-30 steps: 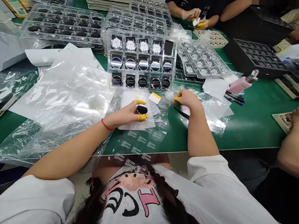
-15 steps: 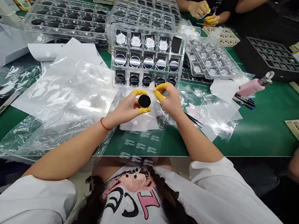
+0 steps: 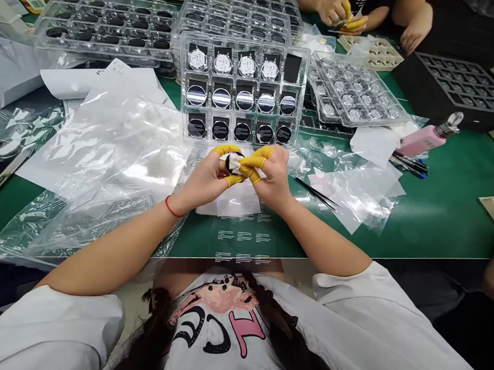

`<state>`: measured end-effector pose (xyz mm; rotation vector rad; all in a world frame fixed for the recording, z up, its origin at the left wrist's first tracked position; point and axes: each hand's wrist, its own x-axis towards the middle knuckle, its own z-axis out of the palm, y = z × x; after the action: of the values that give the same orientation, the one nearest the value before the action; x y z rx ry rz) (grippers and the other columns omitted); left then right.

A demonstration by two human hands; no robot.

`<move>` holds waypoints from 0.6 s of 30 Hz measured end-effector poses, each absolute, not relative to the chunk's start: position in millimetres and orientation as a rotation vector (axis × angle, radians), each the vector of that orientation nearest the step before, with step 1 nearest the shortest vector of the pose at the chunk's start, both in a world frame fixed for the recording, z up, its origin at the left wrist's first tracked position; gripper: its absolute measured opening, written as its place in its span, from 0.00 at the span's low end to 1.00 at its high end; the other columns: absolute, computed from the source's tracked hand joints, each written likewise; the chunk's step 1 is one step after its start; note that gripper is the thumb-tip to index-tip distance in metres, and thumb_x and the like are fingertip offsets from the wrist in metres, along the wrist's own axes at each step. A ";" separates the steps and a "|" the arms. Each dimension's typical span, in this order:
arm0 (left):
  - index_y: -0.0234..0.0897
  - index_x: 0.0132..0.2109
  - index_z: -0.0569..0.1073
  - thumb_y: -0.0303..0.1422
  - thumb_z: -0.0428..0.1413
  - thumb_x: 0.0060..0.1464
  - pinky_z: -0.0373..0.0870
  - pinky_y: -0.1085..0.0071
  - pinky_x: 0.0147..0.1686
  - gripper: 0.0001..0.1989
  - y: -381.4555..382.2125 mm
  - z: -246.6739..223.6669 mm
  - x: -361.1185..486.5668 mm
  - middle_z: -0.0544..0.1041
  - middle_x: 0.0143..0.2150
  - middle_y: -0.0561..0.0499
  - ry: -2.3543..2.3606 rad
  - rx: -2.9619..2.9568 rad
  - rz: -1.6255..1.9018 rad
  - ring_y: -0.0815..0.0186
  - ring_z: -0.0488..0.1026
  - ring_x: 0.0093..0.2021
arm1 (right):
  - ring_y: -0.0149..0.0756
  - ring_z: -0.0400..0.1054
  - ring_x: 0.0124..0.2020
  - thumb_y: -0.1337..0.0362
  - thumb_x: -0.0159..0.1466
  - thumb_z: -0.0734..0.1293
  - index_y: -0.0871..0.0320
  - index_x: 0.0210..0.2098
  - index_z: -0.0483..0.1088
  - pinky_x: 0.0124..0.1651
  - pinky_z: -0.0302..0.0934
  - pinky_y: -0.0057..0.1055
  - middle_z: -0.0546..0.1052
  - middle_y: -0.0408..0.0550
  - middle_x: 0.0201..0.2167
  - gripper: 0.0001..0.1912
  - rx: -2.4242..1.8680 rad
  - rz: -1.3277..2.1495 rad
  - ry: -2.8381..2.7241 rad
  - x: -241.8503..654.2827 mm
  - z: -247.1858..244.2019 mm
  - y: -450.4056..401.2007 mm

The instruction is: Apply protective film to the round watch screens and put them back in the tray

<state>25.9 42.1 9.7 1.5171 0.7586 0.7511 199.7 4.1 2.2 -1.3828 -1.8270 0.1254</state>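
Between yellow-covered thumb and finger, my left hand grips a round black watch face by its edge. My right hand pinches a small white cloth with yellow-covered fingers and presses it on the face, hiding much of it. Just beyond both hands, a clear plastic tray leans upright with rows of round watch parts in its pockets. White paper lies on the table beneath the hands.
Plastic bags cover the left side. Black tweezers, a pink bottle and pens lie to the right. Stacked trays stand behind. Across the green table, another person's hands work with yellow finger covers.
My right hand has moved left and down, bringing the white cloth onto the black face. Across the table, another person's bare hand has come down near the beige tray.
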 end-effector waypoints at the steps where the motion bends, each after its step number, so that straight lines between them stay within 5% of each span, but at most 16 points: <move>1: 0.39 0.52 0.66 0.33 0.67 0.45 0.72 0.67 0.40 0.28 42.7 10.4 24.7 0.78 0.38 0.52 0.780 1.580 0.768 0.63 0.77 0.39 | 0.44 0.62 0.42 0.52 0.66 0.62 0.45 0.36 0.77 0.55 0.50 0.50 0.73 0.47 0.34 0.12 -1.364 0.136 -1.871 196.7 0.8 2.0; 5: 0.38 0.49 0.68 0.31 0.65 0.46 0.72 0.66 0.44 0.23 44.2 9.4 22.6 0.76 0.49 0.48 0.789 1.747 0.785 0.61 0.75 0.45 | 0.45 0.62 0.41 0.53 0.67 0.61 0.47 0.36 0.76 0.53 0.51 0.51 0.73 0.49 0.34 0.13 -1.339 0.124 -1.937 187.1 -5.1 2.5; 9: 0.37 0.47 0.65 0.34 0.65 0.48 0.73 0.67 0.39 0.22 43.1 4.8 25.3 0.76 0.41 0.50 0.705 1.602 0.697 0.63 0.76 0.39 | 0.46 0.63 0.43 0.54 0.68 0.59 0.50 0.37 0.75 0.55 0.51 0.52 0.74 0.51 0.36 0.14 -1.393 0.072 -1.821 189.6 -4.1 11.9; 18: 0.40 0.53 0.63 0.36 0.67 0.46 0.77 0.62 0.44 0.30 37.0 13.5 26.8 0.78 0.35 0.53 0.711 1.436 0.706 0.62 0.80 0.38 | 0.48 0.63 0.49 0.48 0.66 0.62 0.50 0.42 0.73 0.58 0.53 0.53 0.74 0.51 0.40 0.15 -1.571 0.028 -1.658 223.1 0.7 24.4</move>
<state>26.8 37.0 13.5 1.4358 0.7111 0.7061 223.1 24.4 0.7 -1.5714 -1.6575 0.0280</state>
